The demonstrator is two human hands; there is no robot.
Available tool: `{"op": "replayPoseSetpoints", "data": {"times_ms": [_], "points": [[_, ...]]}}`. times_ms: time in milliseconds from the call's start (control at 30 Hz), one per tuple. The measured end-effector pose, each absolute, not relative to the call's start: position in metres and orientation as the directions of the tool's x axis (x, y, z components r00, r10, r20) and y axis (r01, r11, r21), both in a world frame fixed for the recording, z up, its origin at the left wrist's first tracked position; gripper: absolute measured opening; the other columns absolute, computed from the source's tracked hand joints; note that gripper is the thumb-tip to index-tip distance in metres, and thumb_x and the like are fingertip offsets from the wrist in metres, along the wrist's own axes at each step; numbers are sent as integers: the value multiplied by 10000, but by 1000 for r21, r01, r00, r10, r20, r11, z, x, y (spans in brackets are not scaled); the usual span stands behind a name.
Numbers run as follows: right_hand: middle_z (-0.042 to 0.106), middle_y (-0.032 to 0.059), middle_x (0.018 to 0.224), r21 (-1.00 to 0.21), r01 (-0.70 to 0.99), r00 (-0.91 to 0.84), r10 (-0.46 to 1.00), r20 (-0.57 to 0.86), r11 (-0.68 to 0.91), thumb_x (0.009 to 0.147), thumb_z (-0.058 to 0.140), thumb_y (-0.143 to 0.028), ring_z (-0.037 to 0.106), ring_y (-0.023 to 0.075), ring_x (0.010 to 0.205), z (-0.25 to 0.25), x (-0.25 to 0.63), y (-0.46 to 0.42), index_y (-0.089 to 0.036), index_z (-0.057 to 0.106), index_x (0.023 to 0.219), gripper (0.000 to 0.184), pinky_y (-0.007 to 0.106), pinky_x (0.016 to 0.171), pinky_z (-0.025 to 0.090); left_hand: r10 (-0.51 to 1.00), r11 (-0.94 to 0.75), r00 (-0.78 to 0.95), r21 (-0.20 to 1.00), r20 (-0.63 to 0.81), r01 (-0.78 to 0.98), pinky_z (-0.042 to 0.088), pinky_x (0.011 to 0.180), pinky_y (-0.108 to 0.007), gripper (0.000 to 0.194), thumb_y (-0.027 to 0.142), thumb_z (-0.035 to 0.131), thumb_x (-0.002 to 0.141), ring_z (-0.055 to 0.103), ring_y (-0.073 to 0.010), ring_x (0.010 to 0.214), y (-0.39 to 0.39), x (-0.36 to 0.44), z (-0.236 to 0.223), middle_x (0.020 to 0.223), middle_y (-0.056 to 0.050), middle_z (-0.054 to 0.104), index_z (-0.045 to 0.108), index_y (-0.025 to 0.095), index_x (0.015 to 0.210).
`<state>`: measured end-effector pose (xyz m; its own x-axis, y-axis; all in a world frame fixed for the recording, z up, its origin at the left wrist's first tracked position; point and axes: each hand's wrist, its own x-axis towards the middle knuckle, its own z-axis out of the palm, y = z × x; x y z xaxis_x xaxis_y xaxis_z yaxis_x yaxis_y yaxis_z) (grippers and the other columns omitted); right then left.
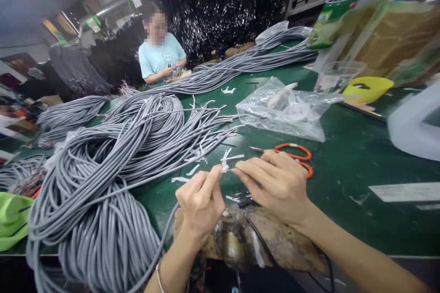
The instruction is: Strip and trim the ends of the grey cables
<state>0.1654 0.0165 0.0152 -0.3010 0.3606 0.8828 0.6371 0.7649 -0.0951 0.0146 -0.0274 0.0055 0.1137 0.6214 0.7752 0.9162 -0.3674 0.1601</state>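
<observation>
My left hand (202, 199) is closed in a pinch around a grey cable (171, 226), which runs up to it from the coil at the left. Facing it, my right hand (275, 181) pinches at the cable's thin, pale tip (228, 170) with thumb and forefinger. The fingers hide most of that end. Just beyond the fingertips lie white strips (226, 155) of scrap. Orange-handled scissors (311, 171) lie behind my right hand. Beneath both hands is a stained wooden board (285, 242) with a dark metal fixture (232, 238) on it.
Big bundles of grey cable (103, 160) cover the left of the green table (343, 183). A clear plastic bag (285, 110), a yellow container (367, 89) and a white jug (415, 119) stand or lie toward the right. Another person (161, 57) sits across the table.
</observation>
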Motion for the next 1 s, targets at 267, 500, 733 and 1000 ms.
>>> {"op": "replayPoseSetpoints", "data": {"times_ms": [267,500,733,1000], "points": [[627,-16,545,-49,677,-318,351,881,735,827,566,-191,390,126,548,14,166,17,-172,609,674,160,267,562,287,656,-369,124,173,745,913,426,560,-168,209,87,496,829,581,-83,541,-27,15,6,622,-14,640,657,142,950],[575,-19,486,56,675,-421,322,848,735,843,540,-219,393,126,531,17,167,17,-167,618,640,224,273,531,248,711,-380,99,262,696,887,427,555,-170,195,117,479,848,563,-82,526,-27,14,4,646,-17,638,653,156,925],[543,-20,462,-39,813,-283,453,845,580,860,507,-185,455,102,453,7,165,21,-159,598,620,258,252,460,249,732,-407,86,333,676,851,419,522,-190,184,132,478,847,544,-94,509,-27,21,5,614,-22,616,656,132,892],[599,11,612,-270,536,-226,445,867,800,837,519,-122,529,88,525,9,165,22,-135,643,856,125,196,526,395,861,-332,-66,655,505,679,415,505,-201,228,190,451,859,549,-97,512,-26,19,13,640,-13,640,651,153,756]]}}
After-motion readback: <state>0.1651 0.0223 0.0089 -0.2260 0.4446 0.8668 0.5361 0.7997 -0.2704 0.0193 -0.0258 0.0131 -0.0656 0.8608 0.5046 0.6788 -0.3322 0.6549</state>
